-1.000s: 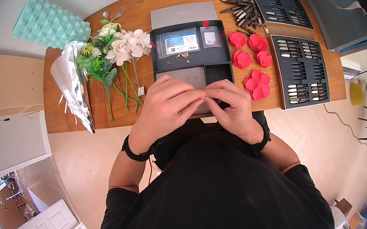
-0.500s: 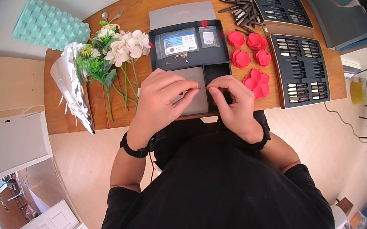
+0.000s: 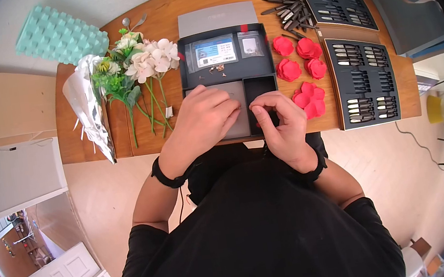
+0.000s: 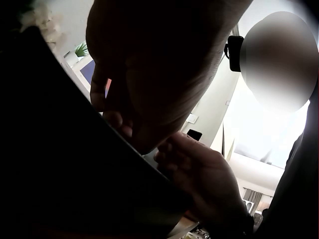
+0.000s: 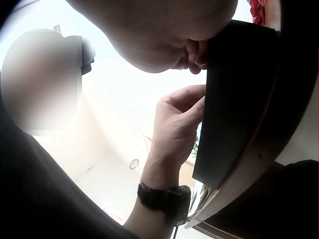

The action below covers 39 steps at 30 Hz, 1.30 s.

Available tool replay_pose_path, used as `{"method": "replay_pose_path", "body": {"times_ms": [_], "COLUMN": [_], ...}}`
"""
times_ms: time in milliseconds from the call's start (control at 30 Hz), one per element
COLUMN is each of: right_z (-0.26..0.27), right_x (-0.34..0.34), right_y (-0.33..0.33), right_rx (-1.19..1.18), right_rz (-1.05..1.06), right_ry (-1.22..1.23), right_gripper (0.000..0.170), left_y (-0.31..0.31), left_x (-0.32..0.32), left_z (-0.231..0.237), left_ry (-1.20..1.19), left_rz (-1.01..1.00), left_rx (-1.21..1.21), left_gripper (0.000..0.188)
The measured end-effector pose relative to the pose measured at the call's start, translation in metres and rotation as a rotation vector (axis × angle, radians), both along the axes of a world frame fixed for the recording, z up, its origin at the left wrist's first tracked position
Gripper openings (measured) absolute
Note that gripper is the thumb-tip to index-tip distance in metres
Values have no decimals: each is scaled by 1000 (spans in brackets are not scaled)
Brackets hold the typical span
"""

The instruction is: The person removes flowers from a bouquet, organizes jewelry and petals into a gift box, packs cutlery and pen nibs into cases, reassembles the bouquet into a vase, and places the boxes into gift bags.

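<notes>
An open black box (image 3: 255, 68) lies before me in the head view. Over the grey insert (image 3: 236, 129) of its near part, my left hand (image 3: 203, 119) bends down with curled fingers, the fingertips close to the insert's right side. I cannot tell what the left fingertips pinch. My right hand (image 3: 284, 124) hovers at the black compartment (image 3: 264, 83), thumb against curled forefinger, nothing showing between them. Small coppery metal pieces (image 3: 217, 68) lie in the box's far part, below a labelled plastic bag (image 3: 215, 53) and a smaller clear bag (image 3: 250, 45).
Artificial flowers (image 3: 153, 60) and a silver foil wrap (image 3: 88, 108) are at the left, with a turquoise foam roll (image 3: 59, 34) behind. Red paper-like flowers (image 3: 309, 99), loose dark-handled pieces (image 3: 289, 9) and two trays of similar pieces (image 3: 360, 58) fill the right side.
My hands, together at the fingertips a second ago, have parted. The left hand has turned further down over the grey insert; the right has shifted slightly right, over the compartment.
</notes>
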State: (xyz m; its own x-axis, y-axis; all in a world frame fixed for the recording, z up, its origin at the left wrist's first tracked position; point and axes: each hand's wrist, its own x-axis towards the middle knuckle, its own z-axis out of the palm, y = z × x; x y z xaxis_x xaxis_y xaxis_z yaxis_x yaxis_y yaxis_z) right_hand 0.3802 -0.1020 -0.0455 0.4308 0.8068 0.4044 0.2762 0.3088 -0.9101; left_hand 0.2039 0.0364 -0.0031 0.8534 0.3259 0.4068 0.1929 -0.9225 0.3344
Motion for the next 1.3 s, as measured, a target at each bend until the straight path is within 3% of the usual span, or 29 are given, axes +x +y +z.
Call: {"method": "replay_pose_path", "body": {"times_ms": [600,1300], "right_z": [5,5], "right_x": [3,2], "right_y": [2,3], "right_rx": [20,19], "right_rz": [5,-2], "right_ry": [-96,-101], "right_gripper": [6,8], "left_y": [-2,-1], "left_x": [2,5], "left_z": [0,-5], "left_ry": [108,55], "left_rz": [24,-34], "left_rx": [10,37], "left_gripper": [17,20]}}
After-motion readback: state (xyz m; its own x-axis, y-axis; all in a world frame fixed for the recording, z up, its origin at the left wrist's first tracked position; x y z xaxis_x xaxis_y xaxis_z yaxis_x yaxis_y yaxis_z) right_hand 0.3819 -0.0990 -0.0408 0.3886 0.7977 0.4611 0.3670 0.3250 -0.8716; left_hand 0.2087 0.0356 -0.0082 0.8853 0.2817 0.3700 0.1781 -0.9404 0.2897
